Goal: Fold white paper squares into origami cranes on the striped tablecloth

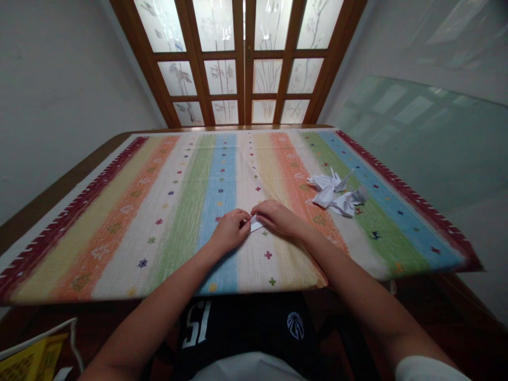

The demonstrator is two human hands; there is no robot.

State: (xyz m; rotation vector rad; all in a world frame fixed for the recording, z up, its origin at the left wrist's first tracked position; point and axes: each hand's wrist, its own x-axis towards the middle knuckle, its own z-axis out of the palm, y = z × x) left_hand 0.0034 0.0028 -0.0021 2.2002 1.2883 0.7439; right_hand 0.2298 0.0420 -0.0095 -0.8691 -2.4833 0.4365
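Head view: left hand (229, 230) and right hand (275, 218), fingers curled, grip a small folded white paper piece (256, 224) between them, on a striped woven cotton cloth (186, 211). Beyond the right hand lie white folded-paper cranes (335, 193), apparently done; the held piece looks only part-folded.

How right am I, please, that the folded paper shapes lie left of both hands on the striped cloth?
No: the head view shows the folded paper shapes right of the left hand and right hand, on the striped cloth.
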